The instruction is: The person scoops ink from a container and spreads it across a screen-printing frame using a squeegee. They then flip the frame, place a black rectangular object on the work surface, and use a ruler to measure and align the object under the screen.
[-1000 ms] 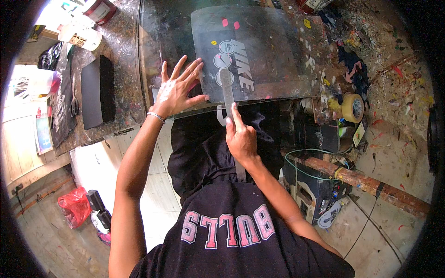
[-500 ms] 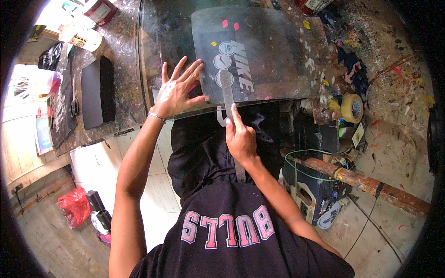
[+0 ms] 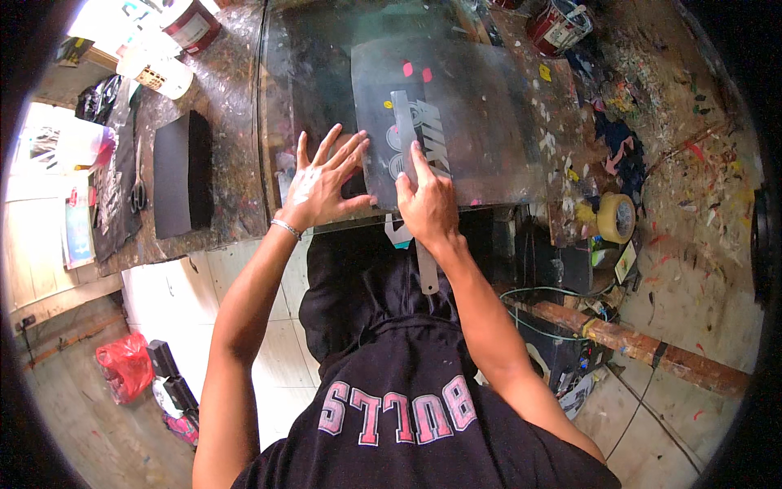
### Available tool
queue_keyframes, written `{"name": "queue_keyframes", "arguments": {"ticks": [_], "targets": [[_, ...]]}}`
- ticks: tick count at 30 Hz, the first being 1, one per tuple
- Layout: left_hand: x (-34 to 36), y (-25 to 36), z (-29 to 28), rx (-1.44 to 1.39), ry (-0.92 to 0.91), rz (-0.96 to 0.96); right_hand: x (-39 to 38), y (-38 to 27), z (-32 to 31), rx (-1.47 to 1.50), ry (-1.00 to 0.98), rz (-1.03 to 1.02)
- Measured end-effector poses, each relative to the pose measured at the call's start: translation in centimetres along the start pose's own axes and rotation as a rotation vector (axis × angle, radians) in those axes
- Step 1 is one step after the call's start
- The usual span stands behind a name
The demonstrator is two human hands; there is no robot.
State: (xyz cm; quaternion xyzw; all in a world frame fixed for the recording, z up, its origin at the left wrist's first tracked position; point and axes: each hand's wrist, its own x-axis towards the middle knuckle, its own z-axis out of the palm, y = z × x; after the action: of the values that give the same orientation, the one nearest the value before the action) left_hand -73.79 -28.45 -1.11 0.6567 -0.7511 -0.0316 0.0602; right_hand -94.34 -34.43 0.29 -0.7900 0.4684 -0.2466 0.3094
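Note:
A clear plastic sheet (image 3: 497,122) with grey lettering and round emblems printed on it lies on the worktable in front of me. My left hand (image 3: 326,183) rests open, fingers spread, at the sheet's left edge. My right hand (image 3: 430,204) is closed around a metal ruler (image 3: 401,118), its index finger stretched along the blade. The far end of the ruler lies across the round emblems, hiding part of them. Past the table's near edge, its other end points back toward my body.
On the left stand a black block (image 3: 181,175), scissors (image 3: 138,194), a white perforated tub (image 3: 159,72) and a dark red tin (image 3: 191,28). To the right are a tape roll (image 3: 617,218), dark cloth scraps (image 3: 623,155) and a paint tin (image 3: 560,28). A paint-stained beam (image 3: 652,346) crosses lower right.
My right hand has slid the ruler farther forward over the sheet, past the upper emblem. My left hand stays spread at the sheet's edge. The whole view has shifted slightly.

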Motion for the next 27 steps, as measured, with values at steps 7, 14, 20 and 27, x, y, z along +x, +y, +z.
{"name": "queue_keyframes", "arguments": {"ticks": [7, 14, 20, 27], "targets": [[-0.1, -0.1, 0.0, -0.033, 0.018, 0.005, 2.0, -1.2, 1.4, -0.101, -0.024, 0.029], [0.1, 0.0, -0.3, 0.027, -0.037, -0.001, 2.6, -1.3, 2.2, -0.105, -0.034, 0.044], [0.0, -0.2, -0.1, -0.031, -0.021, -0.001, 2.8, -2.1, 1.8, -0.135, -0.106, 0.101], [0.1, 0.0, -0.3, -0.048, -0.020, 0.004, 2.8, -2.6, 1.4, -0.155, -0.114, 0.128]]}}
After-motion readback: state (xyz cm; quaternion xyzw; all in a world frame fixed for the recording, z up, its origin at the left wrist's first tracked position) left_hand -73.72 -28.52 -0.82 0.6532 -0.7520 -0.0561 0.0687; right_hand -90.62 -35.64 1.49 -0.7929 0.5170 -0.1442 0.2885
